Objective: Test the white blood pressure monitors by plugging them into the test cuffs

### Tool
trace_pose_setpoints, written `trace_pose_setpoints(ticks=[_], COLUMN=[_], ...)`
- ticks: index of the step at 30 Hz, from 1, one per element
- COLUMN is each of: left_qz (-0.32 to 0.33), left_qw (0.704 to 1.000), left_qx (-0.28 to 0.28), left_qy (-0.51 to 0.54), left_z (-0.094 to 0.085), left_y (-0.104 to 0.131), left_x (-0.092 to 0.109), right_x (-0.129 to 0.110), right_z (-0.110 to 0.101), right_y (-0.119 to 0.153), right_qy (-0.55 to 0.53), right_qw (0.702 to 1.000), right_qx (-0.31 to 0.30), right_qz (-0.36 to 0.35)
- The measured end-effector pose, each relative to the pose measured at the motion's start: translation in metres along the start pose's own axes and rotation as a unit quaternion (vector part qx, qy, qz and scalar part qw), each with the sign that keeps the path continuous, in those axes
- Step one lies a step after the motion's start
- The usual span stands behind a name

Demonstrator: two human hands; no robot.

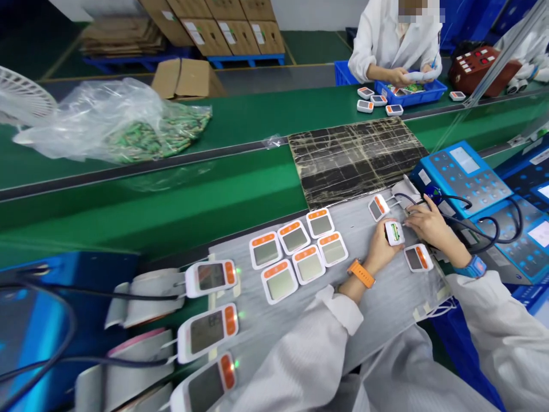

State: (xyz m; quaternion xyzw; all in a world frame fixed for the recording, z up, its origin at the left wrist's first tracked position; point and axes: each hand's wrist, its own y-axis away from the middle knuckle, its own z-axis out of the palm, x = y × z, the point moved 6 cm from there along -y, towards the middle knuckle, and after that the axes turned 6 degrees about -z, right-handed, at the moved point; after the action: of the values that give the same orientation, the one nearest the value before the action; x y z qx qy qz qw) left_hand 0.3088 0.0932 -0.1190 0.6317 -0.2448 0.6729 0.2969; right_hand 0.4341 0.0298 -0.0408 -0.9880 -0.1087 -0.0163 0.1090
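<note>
My left hand (378, 249) is wrapped round a small white blood pressure monitor (394, 233), its underside up and batteries showing in the uncovered compartment. Close on its right, my right hand (430, 225) has its fingers drawn together by a thin air tube; what they pinch is hidden. Just beyond lies another white monitor (378, 208) with orange buttons, joined to a tube. A further monitor (417, 258) rests below my right hand. To the left, several monitors (300, 252) lie face up in two rows on the grey board (338, 320).
At left, monitors with green lights (207, 330) connect to grey cuffs (137, 366). Blue testers (465, 171) with dark cables stand at right. Across the green belt (257, 109), a co-worker (397, 40) handles a pale item over a blue tray (412, 98). Bagged circuit boards (150, 134) lie far left.
</note>
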Motion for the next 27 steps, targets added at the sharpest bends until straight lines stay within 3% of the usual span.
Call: trace_pose_setpoints(ticks=[10, 14, 21, 27], left_qz=[-0.040, -0.046, -0.042, -0.035], left_qw=[0.999, 0.997, 0.996, 0.997], left_qx=[-0.017, -0.012, -0.012, -0.008], left_qy=[-0.022, -0.057, -0.075, -0.068], left_z=[-0.001, -0.001, 0.000, 0.000], left_y=[0.003, 0.003, 0.002, 0.002], left_x=[0.002, 0.004, 0.009, 0.009], right_x=[0.000, -0.003, -0.012, -0.001], right_z=[0.001, -0.005, -0.004, -0.010], right_y=[-0.011, -0.012, -0.021, -0.007], right_qy=[-0.111, -0.123, -0.071, -0.136], right_qw=[0.991, 0.990, 0.996, 0.990], right_qx=[0.008, 0.020, -0.039, -0.002], right_qz=[0.073, 0.068, 0.036, 0.033])
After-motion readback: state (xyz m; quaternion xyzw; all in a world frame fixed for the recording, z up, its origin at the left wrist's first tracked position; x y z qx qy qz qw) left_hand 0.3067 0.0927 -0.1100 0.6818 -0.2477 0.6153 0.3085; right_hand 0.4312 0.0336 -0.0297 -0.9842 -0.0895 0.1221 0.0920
